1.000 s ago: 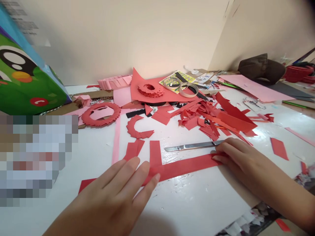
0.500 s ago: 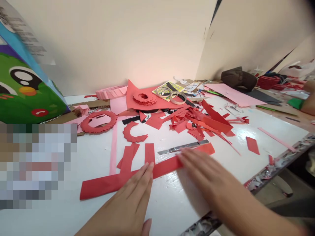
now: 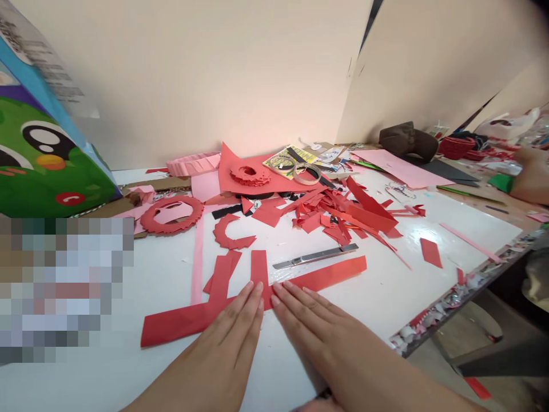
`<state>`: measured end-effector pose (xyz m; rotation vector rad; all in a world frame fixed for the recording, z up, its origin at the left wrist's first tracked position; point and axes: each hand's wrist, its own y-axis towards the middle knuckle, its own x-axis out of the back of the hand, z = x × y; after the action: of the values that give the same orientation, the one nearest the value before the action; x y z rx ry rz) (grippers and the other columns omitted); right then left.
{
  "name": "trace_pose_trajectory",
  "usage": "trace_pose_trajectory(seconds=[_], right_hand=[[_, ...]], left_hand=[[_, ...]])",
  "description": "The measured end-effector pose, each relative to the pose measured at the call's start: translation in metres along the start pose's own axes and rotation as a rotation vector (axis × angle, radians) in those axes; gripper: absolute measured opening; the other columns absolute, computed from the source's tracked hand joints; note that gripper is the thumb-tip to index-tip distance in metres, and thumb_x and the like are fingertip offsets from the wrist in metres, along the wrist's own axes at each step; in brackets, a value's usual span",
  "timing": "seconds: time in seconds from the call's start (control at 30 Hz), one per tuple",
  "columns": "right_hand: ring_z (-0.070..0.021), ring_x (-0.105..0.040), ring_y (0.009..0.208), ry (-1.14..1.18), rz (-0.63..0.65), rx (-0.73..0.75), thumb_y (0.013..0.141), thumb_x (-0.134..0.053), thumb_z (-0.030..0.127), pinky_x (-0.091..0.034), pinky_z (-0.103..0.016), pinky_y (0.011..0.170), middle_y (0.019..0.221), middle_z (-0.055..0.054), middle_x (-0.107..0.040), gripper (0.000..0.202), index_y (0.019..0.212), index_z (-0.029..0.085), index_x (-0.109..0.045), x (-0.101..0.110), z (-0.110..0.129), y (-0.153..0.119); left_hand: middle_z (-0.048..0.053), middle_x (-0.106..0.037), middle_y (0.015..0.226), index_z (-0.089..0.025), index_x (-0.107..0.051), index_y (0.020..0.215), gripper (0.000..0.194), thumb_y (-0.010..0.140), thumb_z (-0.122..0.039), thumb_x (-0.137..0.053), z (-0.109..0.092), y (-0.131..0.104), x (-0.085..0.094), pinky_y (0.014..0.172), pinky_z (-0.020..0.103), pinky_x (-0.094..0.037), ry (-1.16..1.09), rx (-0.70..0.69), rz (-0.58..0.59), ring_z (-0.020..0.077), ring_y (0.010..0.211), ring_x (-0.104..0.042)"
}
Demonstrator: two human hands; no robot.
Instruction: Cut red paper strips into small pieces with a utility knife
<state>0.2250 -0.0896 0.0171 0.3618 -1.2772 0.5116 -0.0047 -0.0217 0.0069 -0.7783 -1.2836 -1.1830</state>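
A long red paper strip [image 3: 175, 326] lies slantwise across the white table. My left hand [image 3: 234, 329] rests flat on its middle, fingers stretched out. Beside it my right hand [image 3: 311, 320] also lies flat, its fingertips on the strip just right of the left ones. Under the strip's far edge, shorter red paper pieces [image 3: 259, 266] stick out away from me. Just beyond the right hand lies a metal craft knife [image 3: 315, 257]. A curved chain of folded red paper [image 3: 231, 232] sits farther back.
A folded red paper ring [image 3: 171, 216] lies at the left, near a green cartoon box [image 3: 47, 154]. Behind are heaped red scraps [image 3: 338, 209], tape rolls [image 3: 306, 174] and pink sheets [image 3: 401, 167]. Another person's arm [image 3: 532, 174] shows at the far right.
My right hand has slid left along the strip, from near its right end to beside my left hand. The left hand has stayed almost in place.
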Motion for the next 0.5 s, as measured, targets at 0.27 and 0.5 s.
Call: trace_pose_trajectory(seconds=[0.27,0.5], right_hand=[[-0.0310,-0.019,0.147,0.061,0.100,-0.167,0.090,-0.039,0.072,-0.025,-0.048,0.115,0.160,-0.014,-0.012,0.091,0.154,0.011,-0.020,0.020,-0.028,-0.031],[-0.0305,-0.017,0.148,0.018,0.066,-0.205,0.094,-0.044,0.062,-0.023,-0.054,0.115,0.163,-0.007,-0.009,0.081,0.157,0.025,-0.008,0.015,-0.063,-0.058]], left_hand=[[0.021,-0.055,0.144,-0.006,-0.059,0.133,0.065,0.084,-0.047,-0.045,-0.009,-0.011,-0.021,0.103,0.042,-0.041,0.156,0.014,-0.182,0.0376,0.133,-0.048],[0.021,-0.061,0.137,-0.004,-0.058,0.130,0.053,0.079,-0.010,-0.043,-0.007,-0.021,-0.028,0.114,0.051,-0.024,0.273,0.061,-0.227,0.0388,0.140,-0.040]])
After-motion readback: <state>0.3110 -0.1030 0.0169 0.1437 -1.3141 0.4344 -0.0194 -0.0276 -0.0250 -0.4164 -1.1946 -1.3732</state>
